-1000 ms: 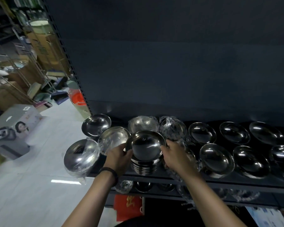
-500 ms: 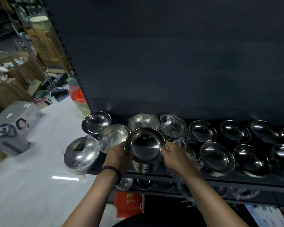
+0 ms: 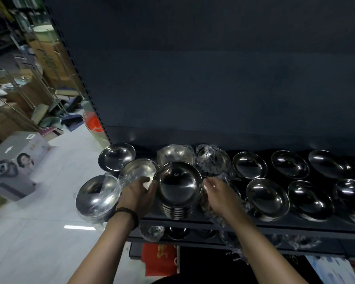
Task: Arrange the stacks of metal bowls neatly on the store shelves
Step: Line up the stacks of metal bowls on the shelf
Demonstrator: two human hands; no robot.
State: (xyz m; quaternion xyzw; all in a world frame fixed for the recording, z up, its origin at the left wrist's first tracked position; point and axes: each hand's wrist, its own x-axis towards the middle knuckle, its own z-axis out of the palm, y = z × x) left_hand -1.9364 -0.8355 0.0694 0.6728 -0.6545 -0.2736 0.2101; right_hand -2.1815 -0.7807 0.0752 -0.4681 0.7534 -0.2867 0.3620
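Judging from here, the wrapped bowl (image 3: 97, 196) at the left end of the shelf (image 3: 254, 224) overhangs the edge, so a sideways shove could tip it off. The left hand (image 3: 138, 194) clasps the stack of bowls (image 3: 177, 189) on its left side. The stack stands at the shelf front between both hands, with the right hand (image 3: 218, 196) curled on its right rim.

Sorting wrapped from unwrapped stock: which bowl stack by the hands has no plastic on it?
The unwrapped stack between the left hand and right hand; its left neighbour and right neighbour are plastic-wrapped.
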